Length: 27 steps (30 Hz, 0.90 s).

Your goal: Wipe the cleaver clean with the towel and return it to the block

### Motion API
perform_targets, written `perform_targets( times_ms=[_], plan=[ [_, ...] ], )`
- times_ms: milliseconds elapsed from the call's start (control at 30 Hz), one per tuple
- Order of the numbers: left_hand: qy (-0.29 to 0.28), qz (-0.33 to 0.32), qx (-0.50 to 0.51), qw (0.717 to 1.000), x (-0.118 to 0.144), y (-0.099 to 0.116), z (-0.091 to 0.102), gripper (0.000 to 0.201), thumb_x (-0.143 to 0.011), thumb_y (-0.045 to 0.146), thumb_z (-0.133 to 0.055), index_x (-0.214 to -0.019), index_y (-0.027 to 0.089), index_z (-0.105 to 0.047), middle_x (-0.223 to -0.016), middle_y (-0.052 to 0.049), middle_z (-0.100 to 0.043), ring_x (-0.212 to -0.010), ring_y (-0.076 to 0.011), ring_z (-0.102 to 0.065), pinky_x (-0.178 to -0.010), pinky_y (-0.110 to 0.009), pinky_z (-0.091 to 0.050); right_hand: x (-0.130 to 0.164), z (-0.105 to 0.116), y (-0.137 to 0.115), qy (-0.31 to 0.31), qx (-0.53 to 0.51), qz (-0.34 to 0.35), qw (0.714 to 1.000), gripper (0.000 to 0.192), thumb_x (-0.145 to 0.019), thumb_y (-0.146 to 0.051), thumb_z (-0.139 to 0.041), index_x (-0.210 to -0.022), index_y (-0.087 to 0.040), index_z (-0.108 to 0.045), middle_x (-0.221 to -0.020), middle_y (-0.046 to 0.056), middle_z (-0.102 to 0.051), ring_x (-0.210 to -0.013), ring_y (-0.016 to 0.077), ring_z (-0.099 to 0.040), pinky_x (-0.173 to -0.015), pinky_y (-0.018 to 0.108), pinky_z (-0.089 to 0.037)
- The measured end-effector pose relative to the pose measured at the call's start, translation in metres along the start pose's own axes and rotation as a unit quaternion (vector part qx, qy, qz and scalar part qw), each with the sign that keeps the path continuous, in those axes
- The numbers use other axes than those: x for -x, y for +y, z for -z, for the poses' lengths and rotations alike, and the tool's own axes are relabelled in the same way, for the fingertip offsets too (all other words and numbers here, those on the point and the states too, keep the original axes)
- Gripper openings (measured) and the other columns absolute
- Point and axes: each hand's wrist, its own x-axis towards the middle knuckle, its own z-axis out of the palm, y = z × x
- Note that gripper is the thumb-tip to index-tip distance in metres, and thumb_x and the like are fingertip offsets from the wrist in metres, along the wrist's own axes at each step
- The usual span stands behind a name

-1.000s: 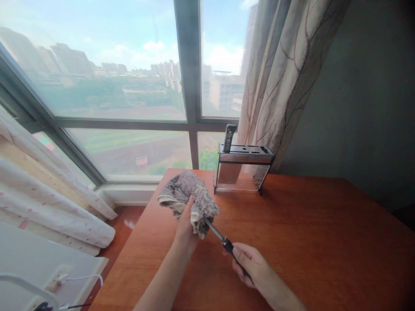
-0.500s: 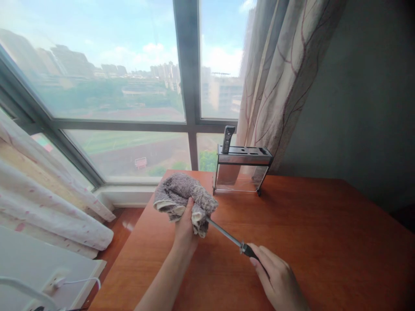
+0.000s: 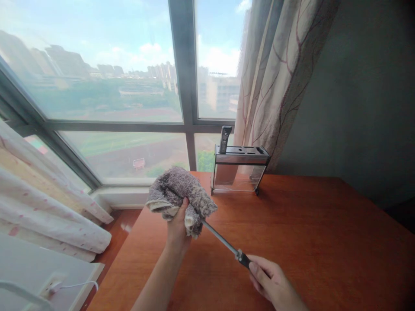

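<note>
Steel rod [image 3: 220, 238] now shows a long bare stretch between the grey cloth [image 3: 181, 194] and its black handle [image 3: 245, 260], where a second ago only a short length stuck out of the folds; judging by that, the rod is being drawn out through the cloth, toward the near right, in a wiping stroke. The left hand [image 3: 177, 226] is clenched around the bunched cloth and the rod's far end, held above the tabletop [image 3: 308, 233]. The right hand [image 3: 270, 283] is closed on the handle, nearer and lower than before. Far behind them, by the window, a clear knife block [image 3: 239, 168] stands with one dark handle [image 3: 224, 139] upright in it, beside the curtain [image 3: 279, 82].
</note>
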Motion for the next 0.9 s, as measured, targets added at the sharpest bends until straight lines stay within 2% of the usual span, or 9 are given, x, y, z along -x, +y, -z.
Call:
perform_targets(
  times_ms=[67, 167, 267, 333, 500, 567, 633, 700, 900],
  plan=[
    [0.005, -0.064, -0.027, 0.998, -0.001, -0.001, 0.0, 0.036, -0.076, 0.013, -0.073, -0.109, 0.024, -0.066, -0.102, -0.001, -0.074, -0.097, -0.0172, -0.069, -0.082, -0.025, -0.057, 0.003, 0.003, -0.002, 0.07, 0.146, 0.116, 0.98, 0.039, -0.092, -0.048, -0.049, -0.106, -0.019, -0.071, -0.064, 0.004, -0.06, -0.063, 0.0174, -0.061, -0.057, 0.024, -0.048],
    [0.019, -0.086, -0.042, 0.995, -0.003, -0.004, 0.003, 0.039, -0.073, 0.008, -0.075, -0.107, 0.025, -0.067, -0.103, 0.001, -0.074, -0.1, -0.0156, -0.068, -0.082, -0.023, -0.057, 0.006, 0.013, -0.005, 0.12, 0.318, 0.245, 0.908, 0.031, -0.092, -0.032, -0.051, -0.118, -0.024, -0.067, -0.086, 0.009, -0.071, -0.078, 0.0223, -0.069, -0.069, 0.028, -0.053],
    [0.027, -0.078, -0.035, 0.996, -0.007, -0.008, 0.009, 0.043, -0.068, 0.004, -0.076, -0.105, 0.025, -0.067, -0.1, 0.001, -0.075, -0.099, -0.0141, -0.069, -0.082, -0.02, -0.056, 0.008, 0.026, -0.013, 0.145, 0.413, 0.319, 0.84, 0.038, -0.09, -0.023, -0.056, -0.128, -0.024, -0.061, -0.091, 0.009, -0.072, -0.078, 0.0226, -0.07, -0.069, 0.028, -0.054],
    [0.027, -0.075, -0.046, 0.996, -0.009, -0.01, 0.014, 0.045, -0.065, 0.002, -0.078, -0.103, 0.023, -0.068, -0.1, 0.0, -0.075, -0.099, -0.014, -0.068, -0.081, -0.019, -0.055, 0.008, 0.036, -0.022, 0.155, 0.43, 0.343, 0.82, 0.04, -0.088, -0.021, -0.058, -0.127, -0.025, -0.061, -0.095, 0.008, -0.073, -0.082, 0.0224, -0.07, -0.072, 0.028, -0.055],
    [0.0, -0.036, -0.141, 0.989, -0.01, -0.009, 0.021, 0.043, -0.061, 0.004, -0.081, -0.098, 0.022, -0.071, -0.106, -0.002, -0.073, -0.107, -0.0185, -0.065, -0.082, -0.022, -0.055, 0.012, 0.077, -0.054, 0.214, 0.343, 0.298, 0.865, 0.016, -0.081, -0.033, -0.068, -0.096, -0.027, -0.072, -0.095, 0.006, -0.072, -0.085, 0.0216, -0.069, -0.072, 0.026, -0.056],
    [-0.018, 0.001, -0.166, 0.986, -0.006, -0.009, 0.021, 0.04, -0.06, 0.006, -0.082, -0.096, 0.019, -0.072, -0.108, -0.004, -0.073, -0.108, -0.0199, -0.065, -0.082, -0.023, -0.056, 0.014, 0.096, -0.064, 0.246, 0.293, 0.247, 0.89, 0.023, -0.074, -0.038, -0.075, -0.093, -0.026, -0.072, -0.095, 0.007, -0.071, -0.078, 0.0216, -0.068, -0.063, 0.026, -0.055],
    [-0.039, 0.043, -0.167, 0.984, 0.001, -0.01, 0.019, 0.038, -0.061, 0.007, -0.082, -0.096, 0.017, -0.072, -0.108, -0.008, -0.073, -0.105, -0.0215, -0.066, -0.081, -0.024, -0.056, 0.014, 0.113, -0.071, 0.255, 0.194, 0.209, 0.924, 0.029, -0.072, -0.039, -0.076, -0.095, -0.024, -0.071, -0.091, 0.009, -0.07, -0.057, 0.0162, -0.061, -0.046, 0.024, -0.049],
    [-0.073, 0.083, -0.154, 0.982, 0.008, -0.011, 0.017, 0.039, -0.061, 0.009, -0.082, -0.098, 0.015, -0.072, -0.107, -0.011, -0.073, -0.101, -0.024, -0.068, -0.08, -0.027, -0.057, 0.01, 0.124, -0.075, 0.253, 0.056, 0.203, 0.944, 0.028, -0.072, -0.04, -0.075, -0.093, -0.023, -0.069, -0.092, 0.011, -0.069, -0.054, 0.0144, -0.057, -0.043, 0.024, -0.045],
    [-0.16, 0.161, -0.145, 0.963, 0.02, -0.01, 0.014, 0.037, -0.059, 0.011, -0.084, -0.094, 0.01, -0.073, -0.11, -0.017, -0.071, -0.097, -0.0291, -0.069, -0.08, -0.031, -0.058, -0.026, 0.115, -0.089, 0.256, -0.185, 0.196, 0.928, 0.01, -0.082, -0.035, -0.068, -0.082, -0.025, -0.066, -0.087, 0.005, -0.068, -0.047, 0.0045, -0.038, -0.041, 0.017, -0.033]
  ],
)
